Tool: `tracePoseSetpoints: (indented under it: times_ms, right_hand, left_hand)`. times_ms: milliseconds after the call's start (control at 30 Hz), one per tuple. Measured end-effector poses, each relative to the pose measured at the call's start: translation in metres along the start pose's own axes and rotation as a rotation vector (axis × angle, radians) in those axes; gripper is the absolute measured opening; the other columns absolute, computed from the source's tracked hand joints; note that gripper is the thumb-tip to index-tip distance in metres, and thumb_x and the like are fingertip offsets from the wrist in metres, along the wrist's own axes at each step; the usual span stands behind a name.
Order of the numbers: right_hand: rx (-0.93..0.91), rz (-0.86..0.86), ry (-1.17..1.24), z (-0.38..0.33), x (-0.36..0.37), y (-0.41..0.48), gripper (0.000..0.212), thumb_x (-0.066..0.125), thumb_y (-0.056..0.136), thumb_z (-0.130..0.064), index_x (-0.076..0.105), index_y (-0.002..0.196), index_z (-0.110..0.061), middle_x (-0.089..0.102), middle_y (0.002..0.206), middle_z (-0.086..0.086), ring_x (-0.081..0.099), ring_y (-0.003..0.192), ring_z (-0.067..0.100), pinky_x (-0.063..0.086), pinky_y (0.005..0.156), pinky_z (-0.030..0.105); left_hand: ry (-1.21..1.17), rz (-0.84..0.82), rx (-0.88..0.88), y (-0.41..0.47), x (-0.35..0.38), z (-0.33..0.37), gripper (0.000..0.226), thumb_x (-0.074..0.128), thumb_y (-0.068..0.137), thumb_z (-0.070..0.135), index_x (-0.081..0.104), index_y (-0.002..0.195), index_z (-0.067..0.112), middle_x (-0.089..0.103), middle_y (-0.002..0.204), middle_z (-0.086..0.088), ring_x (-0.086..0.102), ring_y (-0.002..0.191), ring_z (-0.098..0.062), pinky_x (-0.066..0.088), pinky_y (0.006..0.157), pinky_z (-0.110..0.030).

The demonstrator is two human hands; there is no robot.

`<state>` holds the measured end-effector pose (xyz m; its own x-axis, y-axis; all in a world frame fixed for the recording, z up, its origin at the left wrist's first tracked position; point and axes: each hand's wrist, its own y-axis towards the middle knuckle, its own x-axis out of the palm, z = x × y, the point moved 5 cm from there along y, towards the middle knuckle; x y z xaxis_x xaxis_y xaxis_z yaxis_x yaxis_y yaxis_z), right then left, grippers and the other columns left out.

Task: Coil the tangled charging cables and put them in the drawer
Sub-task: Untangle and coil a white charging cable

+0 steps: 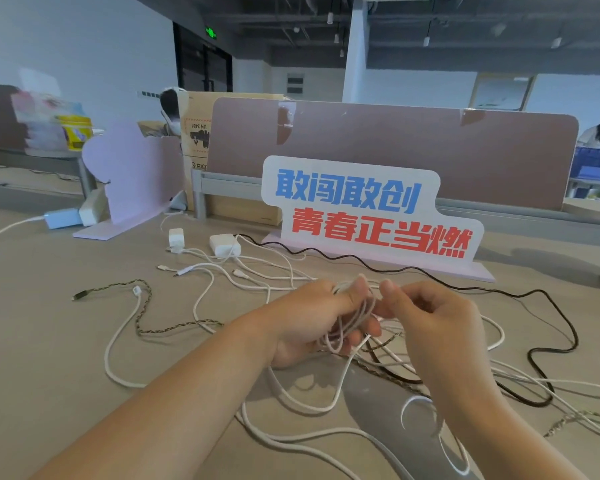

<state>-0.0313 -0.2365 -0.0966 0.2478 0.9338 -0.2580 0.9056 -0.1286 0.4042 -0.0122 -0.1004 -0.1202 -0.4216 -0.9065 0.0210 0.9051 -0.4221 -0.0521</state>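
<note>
My left hand (309,323) grips a small coil of white cable (343,327), its loops hanging between thumb and fingers above the desk. My right hand (430,317) pinches a strand of the same cable beside the coil. Below and around lie tangled cables: several white ones (125,341), a braided cable (142,306) at the left, and a black cable (551,306) running right. Two white chargers (224,244) sit further back. No drawer is in view.
A white sign with blue and red characters (371,209) stands behind the cables. A lilac stand (136,174) and a blue adapter (61,218) sit at the back left. A brown divider panel (395,147) closes the desk's far side. People sit beyond it.
</note>
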Motion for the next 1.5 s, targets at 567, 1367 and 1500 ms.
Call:
tracePoseSetpoints:
  times_ms: [567,1367,1500]
  right_hand:
    - [0.376,-0.653,0.03,0.009,0.034,-0.021,0.022,0.061,0.086,-0.023,0.066,0.073,-0.006,0.054,0.048,0.004,0.039,0.035,0.017,0.032,0.037,0.021]
    - [0.298,-0.145,-0.115,0.01,-0.002,-0.001,0.044,0.043,0.081,0.002,0.053,0.113,-0.026,0.056,0.082,0.004,0.05,0.055,0.016,0.038,0.046,0.023]
    - [0.312,-0.306,-0.041,0.005,0.014,-0.008,0.046,0.042,0.079,0.007,0.062,0.105,-0.024,0.053,0.075,-0.001,0.046,0.051,0.01,0.042,0.05,0.032]
  left_hand:
    - [-1.116,0.463,0.307,0.009,-0.066,0.008,0.048,0.031,0.1,0.048,0.051,0.071,0.016,0.04,0.048,0.006,0.033,0.036,-0.007,0.033,0.039,-0.013]
    - [-0.348,0.665,0.165,0.01,-0.057,-0.005,0.035,0.042,0.1,0.043,0.055,0.085,0.013,0.041,0.062,0.003,0.031,0.042,-0.006,0.026,0.039,-0.018]
    - [-0.332,0.643,0.176,0.011,-0.053,-0.003,0.035,0.041,0.1,0.042,0.053,0.086,0.013,0.041,0.063,0.003,0.031,0.042,-0.006,0.026,0.039,-0.018]
